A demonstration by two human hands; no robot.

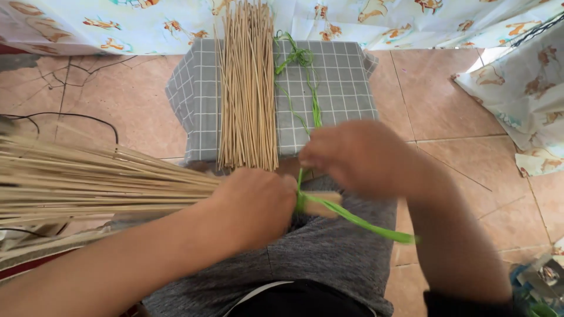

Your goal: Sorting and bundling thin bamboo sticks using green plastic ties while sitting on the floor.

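Fingers of left hand clamped round stick bundle; right hand pinching green strip. Slack pull risks binding loosening, sticks splaying.

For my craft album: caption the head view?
Left hand grips stick bundle; right hand pulls green strip.

A home: tiled floor, printed cartoon bedsheet.

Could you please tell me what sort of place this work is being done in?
Probably a home floor used for handcraft: terracotta floor tiles, a grey checked cloth-covered stool holding loose thin tan sticks, and pale printed fabric with orange figures hanging behind.
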